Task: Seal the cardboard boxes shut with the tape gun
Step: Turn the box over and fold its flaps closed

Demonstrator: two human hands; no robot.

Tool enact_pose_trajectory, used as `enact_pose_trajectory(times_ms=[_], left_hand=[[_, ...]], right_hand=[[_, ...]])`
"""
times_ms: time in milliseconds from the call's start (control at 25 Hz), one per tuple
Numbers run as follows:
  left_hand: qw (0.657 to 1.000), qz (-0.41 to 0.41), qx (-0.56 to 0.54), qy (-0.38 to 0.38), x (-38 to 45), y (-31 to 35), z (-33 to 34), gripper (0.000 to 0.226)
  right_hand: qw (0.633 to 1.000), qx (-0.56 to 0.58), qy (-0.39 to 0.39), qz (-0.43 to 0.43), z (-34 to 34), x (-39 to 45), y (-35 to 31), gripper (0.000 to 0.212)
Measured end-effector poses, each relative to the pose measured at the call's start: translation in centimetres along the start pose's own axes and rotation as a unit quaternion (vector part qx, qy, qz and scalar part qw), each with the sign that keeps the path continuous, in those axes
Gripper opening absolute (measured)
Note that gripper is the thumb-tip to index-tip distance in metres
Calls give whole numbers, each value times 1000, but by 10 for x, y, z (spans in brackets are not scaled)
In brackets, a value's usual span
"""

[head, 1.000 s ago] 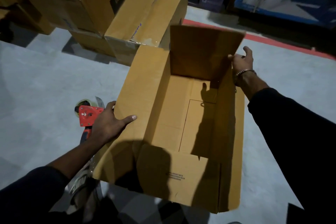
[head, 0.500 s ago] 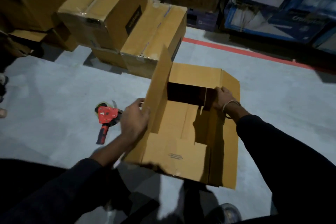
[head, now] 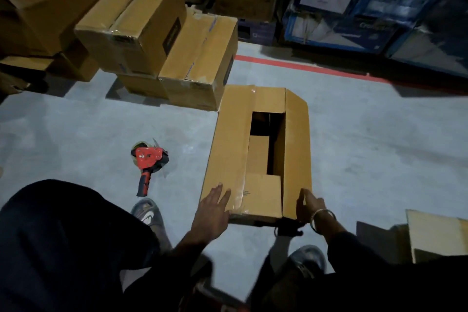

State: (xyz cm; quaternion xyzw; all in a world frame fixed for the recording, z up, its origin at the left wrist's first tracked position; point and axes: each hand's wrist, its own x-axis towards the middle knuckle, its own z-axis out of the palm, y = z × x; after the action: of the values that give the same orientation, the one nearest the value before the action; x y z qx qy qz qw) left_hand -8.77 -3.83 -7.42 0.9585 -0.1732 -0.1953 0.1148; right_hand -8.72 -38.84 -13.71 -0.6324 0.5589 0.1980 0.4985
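Observation:
A brown cardboard box (head: pixel 233 139) stands on the grey floor in front of me, its long flaps folded down with a dark gap left between them. My left hand (head: pixel 214 204) lies flat with straight fingers on the near left corner of the left flap. My right hand (head: pixel 307 204) rests against the near right corner of the box, fingers fairly straight, a bracelet on the wrist. A red tape gun (head: pixel 148 163) lies on the floor to the left of the box, apart from both hands.
Several taped cardboard boxes (head: pixel 141 23) are stacked at the back left, one touching the open box's far corner. Blue printed cartons (head: pixel 354 7) line the back right behind a red floor line (head: pixel 304 67). More cardboard (head: pixel 435 233) sits at the right. My shoes (head: pixel 149 213) are near the box.
The upright left flap has been folded down onto the box. Both hands have moved from the middle of the box to its near corners. The view has pulled back and higher.

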Motion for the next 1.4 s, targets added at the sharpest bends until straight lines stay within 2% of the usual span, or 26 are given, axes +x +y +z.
enact_pose_trajectory(times_ms=[40,80,160,240,320,360,440,520,600,640,680,720,800,880,1000,1080,1200,1400], left_hand=[[1000,-6,-12,8,-2,-2,0,70],[999,-19,-22,24,-3,-6,-3,71],[996,-64,-41,51,-5,-15,-10,81],[985,-127,-114,36,-3,-25,-11,104],[958,-171,-231,4,-1,-32,-1,132],[941,-184,-283,5,1,-35,5,143],[922,-216,-321,24,4,-40,19,149],[917,-234,-320,37,5,-48,32,137],[913,-231,-333,47,9,-59,48,116],[907,-231,-348,41,11,-65,56,113],[898,-235,-370,36,14,-69,63,115],[887,-241,-392,33,18,-72,68,116],[863,-246,-441,29,20,-70,66,112],[856,-247,-452,40,17,-66,54,105],[849,-240,-469,40,16,-59,45,103],[848,-245,-469,43,12,-54,38,106],[861,-245,-444,27,5,-46,29,112],[882,-249,-399,-19,-4,-42,25,105]], right_hand=[[996,89,-11,26,5,1,14,101],[988,149,-9,25,10,-7,18,86],[981,182,53,29,6,-64,3,84],[974,97,201,-28,-5,-101,-4,85],[943,36,317,-91,-9,-137,-19,70],[926,48,353,-122,-3,-153,-27,62],[899,33,391,-196,17,-184,-36,52],[893,23,361,-267,46,-201,-30,48],[916,-34,258,-305,69,-194,-22,36],[929,-72,194,-306,77,-189,-18,27],[937,-98,139,-304,84,-182,-12,28],[941,-126,106,-296,87,-175,-7,41],[943,-168,118,-262,90,-162,-3,67],[953,-175,143,-204,90,-156,-4,90],[979,-99,71,-166,91,-148,-8,121],[980,-80,45,-177,92,-142,-1,126],[983,-76,74,-151,92,-145,17,127],[979,-99,134,-119,94,-164,49,113]])
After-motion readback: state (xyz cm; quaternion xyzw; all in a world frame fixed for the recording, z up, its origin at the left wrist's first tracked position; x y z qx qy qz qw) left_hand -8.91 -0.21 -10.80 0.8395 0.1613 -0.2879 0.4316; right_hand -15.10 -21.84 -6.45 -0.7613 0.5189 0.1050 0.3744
